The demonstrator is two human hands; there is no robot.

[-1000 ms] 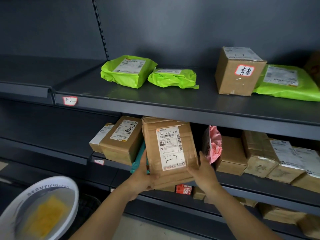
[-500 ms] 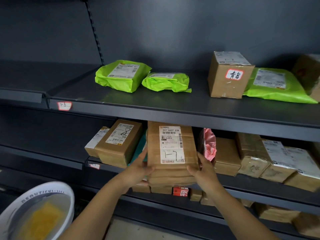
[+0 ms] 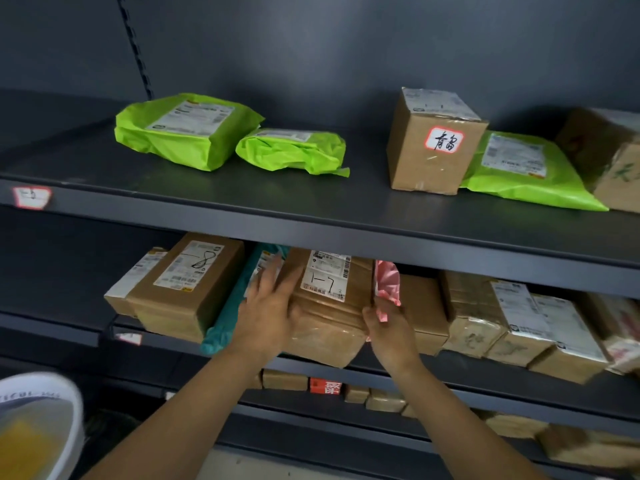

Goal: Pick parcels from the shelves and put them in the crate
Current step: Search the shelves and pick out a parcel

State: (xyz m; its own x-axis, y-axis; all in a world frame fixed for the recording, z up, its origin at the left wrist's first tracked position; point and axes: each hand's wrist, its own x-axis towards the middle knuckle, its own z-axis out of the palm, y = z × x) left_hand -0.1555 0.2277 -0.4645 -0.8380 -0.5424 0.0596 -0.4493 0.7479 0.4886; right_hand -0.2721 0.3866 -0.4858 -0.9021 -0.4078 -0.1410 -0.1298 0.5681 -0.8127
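Observation:
A brown taped box (image 3: 329, 317) with a white label marked "1-7" lies on the middle shelf (image 3: 450, 367), its front end sticking out over the shelf edge. My left hand (image 3: 266, 317) lies with spread, straight fingers on the box's left side and top. My right hand (image 3: 388, 327) is at the box's right front corner, fingers curled round its edge, pressed against a pink bag parcel (image 3: 386, 282) beside it. A teal bag parcel (image 3: 232, 306) stands squeezed against the box's left side. A white round container (image 3: 52, 403) with something yellow inside shows at the bottom left.
The middle shelf also holds a larger brown box (image 3: 187, 285) on the left and several taped boxes (image 3: 512, 323) on the right. The upper shelf (image 3: 311, 216) carries green bag parcels (image 3: 187, 133) and a cardboard box (image 3: 433, 147). Small boxes sit on the lower shelf (image 3: 346, 393).
The brown box went from being held tilted up in front of the shelf to lying back in on the middle shelf. My left hand's fingers have straightened over it.

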